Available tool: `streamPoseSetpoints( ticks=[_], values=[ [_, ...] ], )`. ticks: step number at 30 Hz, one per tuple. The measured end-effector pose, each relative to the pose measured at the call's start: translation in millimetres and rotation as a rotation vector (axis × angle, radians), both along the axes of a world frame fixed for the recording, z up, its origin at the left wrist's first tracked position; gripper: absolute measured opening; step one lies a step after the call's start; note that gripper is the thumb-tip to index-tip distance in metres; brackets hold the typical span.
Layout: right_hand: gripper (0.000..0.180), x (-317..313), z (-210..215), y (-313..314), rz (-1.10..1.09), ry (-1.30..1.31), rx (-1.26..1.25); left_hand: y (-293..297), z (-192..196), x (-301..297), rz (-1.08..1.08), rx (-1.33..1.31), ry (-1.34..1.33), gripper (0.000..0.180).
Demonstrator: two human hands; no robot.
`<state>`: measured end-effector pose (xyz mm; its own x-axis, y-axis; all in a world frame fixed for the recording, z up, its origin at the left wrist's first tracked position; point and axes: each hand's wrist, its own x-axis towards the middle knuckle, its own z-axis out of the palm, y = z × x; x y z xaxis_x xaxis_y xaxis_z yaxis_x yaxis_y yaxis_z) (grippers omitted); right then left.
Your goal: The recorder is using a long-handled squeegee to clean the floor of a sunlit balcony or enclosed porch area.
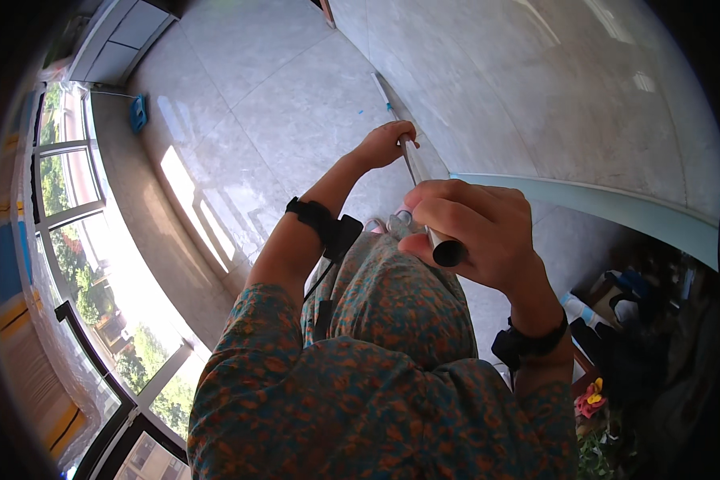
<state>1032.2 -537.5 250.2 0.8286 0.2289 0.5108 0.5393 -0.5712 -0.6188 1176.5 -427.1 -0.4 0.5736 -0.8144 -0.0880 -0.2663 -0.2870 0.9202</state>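
Note:
A long white pole [418, 164] with a dark open-looking end slants away from me along the base of the wall. My right hand [480, 228] wraps round it close to that near end. Further down, my left hand [388, 144] is closed on the same pole. Beyond the left hand the pole runs to a narrow pale strip [382, 86] with a bit of blue, low against the wall; what kind of head it is, I cannot make out. Both wrists carry black straps.
A glossy grey wall [536, 96] rises on the right above grey floor tiles [248, 72]. Windows [76, 224] line the left side. A blue object [138, 114] is by the left wall, below a pale cabinet [128, 36]. Dark clutter and red-yellow flowers [590, 398] are at lower right.

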Motion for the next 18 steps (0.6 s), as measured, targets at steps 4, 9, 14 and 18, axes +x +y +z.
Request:
streamPoseSetpoints(
  ticks=[4,9,14,18],
  values=[
    [0.030,43,5,-17,0.030,0.008,0.089,19,-8,46,0.039,0.048,-0.148,0.019],
    [0.029,85,-41,-28,-0.070,0.137,0.273,53,-16,109,0.101,0.319,-0.138,0.020],
    [0.023,111,-101,-18,-0.104,0.478,0.392,118,-80,137,0.423,0.396,-0.389,0.013],
    [0.013,120,-74,-80,-0.225,0.791,0.421,64,-58,137,0.494,0.427,-0.515,0.013]
  ],
)
